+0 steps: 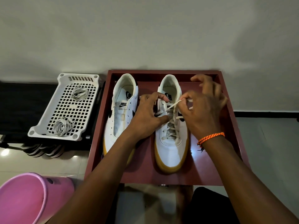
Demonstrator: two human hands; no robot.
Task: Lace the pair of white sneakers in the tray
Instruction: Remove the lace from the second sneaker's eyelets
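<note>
Two white sneakers with gum soles stand side by side in a dark red tray (229, 120), toes toward me. The left sneaker (120, 113) has no lace in its eyelets. The right sneaker (171, 143) carries a cream lace (169, 125) crossed through most of its eyelets. My left hand (145, 117) grips the right sneaker's left upper edge, thumb by the tongue. My right hand (202, 110), with an orange cord on the wrist, pinches the lace end between thumb and forefinger near the top eyelets.
A white perforated basket (48, 125) left of the tray holds two coiled spare laces (80, 93) (63, 126). It rests on a black stand. A pink plastic stool (29, 196) sits at the lower left. A pale wall is behind the tray.
</note>
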